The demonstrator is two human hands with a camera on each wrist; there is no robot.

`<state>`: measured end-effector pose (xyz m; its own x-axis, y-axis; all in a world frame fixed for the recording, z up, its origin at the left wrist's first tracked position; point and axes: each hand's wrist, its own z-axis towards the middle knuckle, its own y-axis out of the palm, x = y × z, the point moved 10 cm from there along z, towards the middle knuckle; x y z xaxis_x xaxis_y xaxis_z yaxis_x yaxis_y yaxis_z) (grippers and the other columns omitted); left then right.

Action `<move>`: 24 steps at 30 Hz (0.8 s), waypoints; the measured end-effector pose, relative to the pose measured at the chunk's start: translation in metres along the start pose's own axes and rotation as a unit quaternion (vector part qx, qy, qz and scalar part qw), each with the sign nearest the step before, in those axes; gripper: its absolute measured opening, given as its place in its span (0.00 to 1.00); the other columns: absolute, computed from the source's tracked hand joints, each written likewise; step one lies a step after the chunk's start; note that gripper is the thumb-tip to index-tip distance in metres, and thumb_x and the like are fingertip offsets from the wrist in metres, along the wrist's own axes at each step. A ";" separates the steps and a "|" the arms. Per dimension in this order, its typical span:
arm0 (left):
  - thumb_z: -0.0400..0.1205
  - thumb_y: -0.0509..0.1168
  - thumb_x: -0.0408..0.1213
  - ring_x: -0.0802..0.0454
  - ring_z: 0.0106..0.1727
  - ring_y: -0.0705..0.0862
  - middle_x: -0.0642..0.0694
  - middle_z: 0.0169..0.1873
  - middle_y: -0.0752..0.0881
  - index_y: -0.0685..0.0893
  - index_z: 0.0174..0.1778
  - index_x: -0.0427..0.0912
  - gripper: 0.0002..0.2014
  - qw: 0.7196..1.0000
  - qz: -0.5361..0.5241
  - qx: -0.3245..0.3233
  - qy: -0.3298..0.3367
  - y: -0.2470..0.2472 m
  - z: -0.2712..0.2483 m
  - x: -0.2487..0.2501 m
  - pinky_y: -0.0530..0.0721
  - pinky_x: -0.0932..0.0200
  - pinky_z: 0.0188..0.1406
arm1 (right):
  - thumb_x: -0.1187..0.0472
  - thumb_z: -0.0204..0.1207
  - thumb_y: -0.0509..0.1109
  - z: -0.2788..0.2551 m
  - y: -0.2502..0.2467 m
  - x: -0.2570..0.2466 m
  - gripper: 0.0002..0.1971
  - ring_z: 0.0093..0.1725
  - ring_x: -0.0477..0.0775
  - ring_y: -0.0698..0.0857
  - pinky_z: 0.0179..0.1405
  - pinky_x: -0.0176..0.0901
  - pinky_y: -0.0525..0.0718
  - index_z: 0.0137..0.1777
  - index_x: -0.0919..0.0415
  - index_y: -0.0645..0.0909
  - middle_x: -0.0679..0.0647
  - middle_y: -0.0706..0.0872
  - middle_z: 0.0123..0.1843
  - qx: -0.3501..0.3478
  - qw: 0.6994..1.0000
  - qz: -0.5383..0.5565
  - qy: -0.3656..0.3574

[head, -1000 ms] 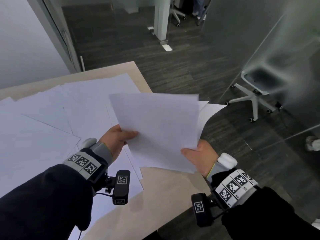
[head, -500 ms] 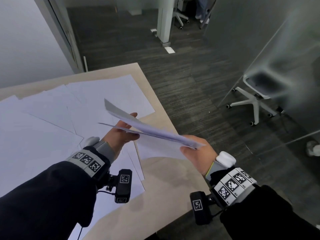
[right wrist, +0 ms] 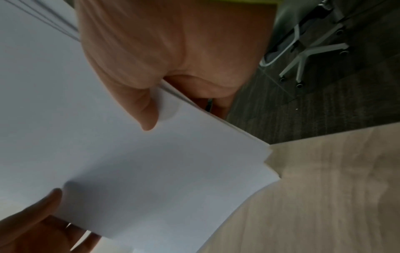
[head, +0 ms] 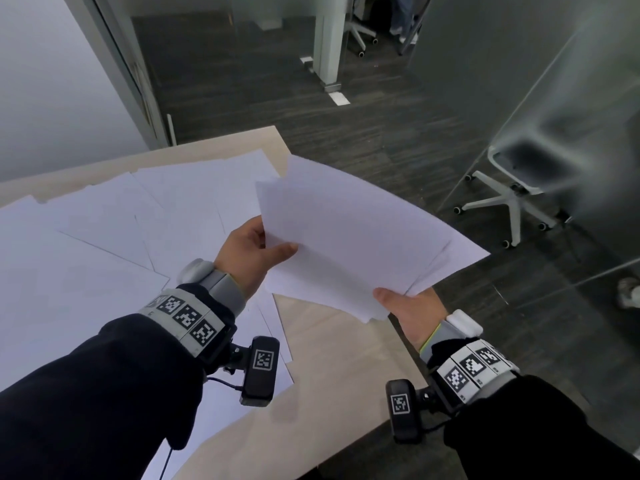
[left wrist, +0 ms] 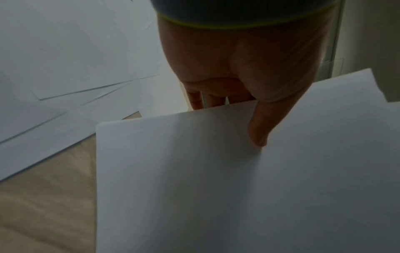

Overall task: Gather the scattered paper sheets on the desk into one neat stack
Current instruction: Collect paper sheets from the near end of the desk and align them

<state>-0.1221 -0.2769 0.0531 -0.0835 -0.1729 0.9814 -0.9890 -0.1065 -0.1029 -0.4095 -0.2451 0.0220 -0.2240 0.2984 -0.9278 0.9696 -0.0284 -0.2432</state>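
Above the right corner of the bench (head: pixel 332 368), a person holds a bundle of white sheets (head: pixel 353 237) in the air with both hands. From the head view, the left hand (head: pixel 252 252) has its grip on the bundle's left edge, thumb lying on top, and the right hand (head: pixel 412 311) takes the near right corner in the same way. The sheets are not aligned; their far edges fan out past the bench edge, over the dark floor (head: pixel 398 133). Many loose sheets (head: pixel 104 237) lie scattered and overlapping on the bench to the left.

Only the left wrist view shows the fingers (left wrist: pixel 195 101) going under the bundle, while the thumb (left wrist: pixel 264 126) presses from above. Only the right wrist view shows the separate layers of paper at the edge, pinched between thumb (right wrist: pixel 140 106) and palm. A white office chair (head: pixel 509 199) stands behind a glass wall (head: pixel 554 98).
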 end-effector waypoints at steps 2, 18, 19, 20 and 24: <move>0.77 0.75 0.26 0.53 0.53 0.91 0.54 0.50 0.93 0.87 0.58 0.51 0.18 1.000 0.010 -0.009 -0.009 0.004 -0.002 -0.005 0.87 0.55 0.57 | 0.68 0.74 0.75 0.000 0.002 0.004 0.12 0.42 0.32 0.88 0.41 0.22 0.80 0.46 0.48 0.85 0.37 0.91 0.39 -0.022 1.000 -0.009 0.004; 0.74 0.70 0.43 0.46 0.64 0.85 0.53 0.60 0.89 0.85 0.60 0.59 0.18 0.989 0.053 -0.076 -0.114 0.026 -0.007 -0.043 0.78 0.42 0.71 | 0.66 0.74 0.74 0.009 0.019 0.027 0.11 0.50 0.39 0.85 0.52 0.35 0.80 0.48 0.46 0.83 0.44 0.89 0.48 -0.065 0.997 -0.037 0.036; 0.79 0.70 0.46 0.47 0.62 0.85 0.54 0.58 0.89 0.85 0.58 0.59 0.12 0.988 0.076 -0.070 -0.111 0.024 -0.008 -0.045 0.79 0.46 0.68 | 0.65 0.74 0.74 0.010 0.018 0.032 0.09 0.49 0.41 0.87 0.53 0.37 0.82 0.45 0.47 0.85 0.44 0.90 0.47 -0.056 0.997 -0.040 0.044; 0.84 0.68 0.47 0.50 0.58 0.86 0.57 0.55 0.89 0.84 0.57 0.59 0.07 0.987 0.106 -0.064 -0.103 0.023 -0.009 -0.047 0.79 0.54 0.63 | 0.64 0.75 0.74 0.012 0.016 0.034 0.07 0.46 0.41 0.88 0.53 0.38 0.84 0.43 0.49 0.86 0.44 0.91 0.44 -0.041 0.997 -0.039 0.049; 0.88 0.63 0.45 0.71 0.38 0.86 0.65 0.37 0.90 0.86 0.46 0.59 0.09 0.991 0.109 -0.022 -0.079 0.020 -0.014 -0.051 0.79 0.70 0.39 | 0.61 0.78 0.73 0.016 0.009 0.035 0.04 0.45 0.41 0.91 0.47 0.37 0.86 0.46 0.50 0.87 0.41 0.92 0.41 0.000 0.999 -0.024 0.035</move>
<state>-0.1392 -0.2565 0.0029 -0.2791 -0.3386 0.8986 -0.9541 -0.0084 -0.2995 -0.4103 -0.2506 -0.0170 -0.2628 0.3645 -0.8934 0.9580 -0.0116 -0.2865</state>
